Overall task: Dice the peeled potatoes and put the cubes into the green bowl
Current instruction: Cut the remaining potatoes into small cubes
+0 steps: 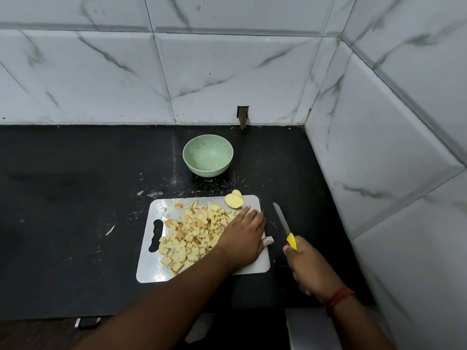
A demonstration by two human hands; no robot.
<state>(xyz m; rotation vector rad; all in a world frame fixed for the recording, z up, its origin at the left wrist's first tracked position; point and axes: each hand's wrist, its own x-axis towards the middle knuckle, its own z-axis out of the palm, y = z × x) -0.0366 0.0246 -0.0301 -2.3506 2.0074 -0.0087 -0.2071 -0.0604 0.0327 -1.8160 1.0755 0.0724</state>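
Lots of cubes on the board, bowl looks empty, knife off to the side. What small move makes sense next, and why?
Probably reach the left hand forward to the potato half at the board's far edge and bring it under the knife. The right hand grips the knife off the board, and the bowl is empty.

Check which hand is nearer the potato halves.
Left. The left hand lies flat on the board, fingertips just short of the potato halves. The right hand grips the knife off the board's right edge.

L hand (243, 236) flat, palm down, fingers straight; R hand (307, 267) fisted, thumb side up, red wristband.
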